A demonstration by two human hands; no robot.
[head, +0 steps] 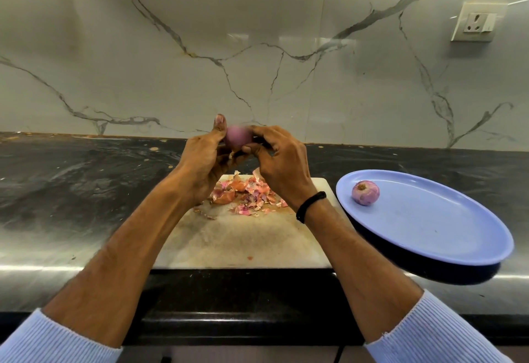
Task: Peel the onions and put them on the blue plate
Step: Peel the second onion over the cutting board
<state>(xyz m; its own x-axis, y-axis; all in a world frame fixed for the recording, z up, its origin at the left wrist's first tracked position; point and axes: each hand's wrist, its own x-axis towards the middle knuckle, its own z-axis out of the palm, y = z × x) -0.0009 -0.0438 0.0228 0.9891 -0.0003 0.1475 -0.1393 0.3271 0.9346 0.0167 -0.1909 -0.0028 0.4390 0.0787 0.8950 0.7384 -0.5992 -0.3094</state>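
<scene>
Left hand (204,159): fingers curled round the onion (237,136), thumb poking up along its left side, held in the air over the back of the board (243,236).
Right hand (280,168): on the same onion, fingertips pinching its right side and underside (can't tell if it's got skin or just bulb, too blurry).
Onion: purple, looks mostly bare, squeezed between both hands, touching nothing else.
Second onion (365,192): peeled, sitting on the plate (429,219) near its left rim, well apart from the hands.
Plate: blue, on the counter (71,190), just right of the board.
Peels (243,193): pink-orange pile on the board's back half, right under the hands.
Board: pale, stained, at the counter's front edge.
Wristband (310,206): black, on the right wrist.
Sleeves (57,339): light blue, ribbed, bunched up on both forearms.
Socket (476,21): white, up on the marble wall (257,47), far right.
</scene>
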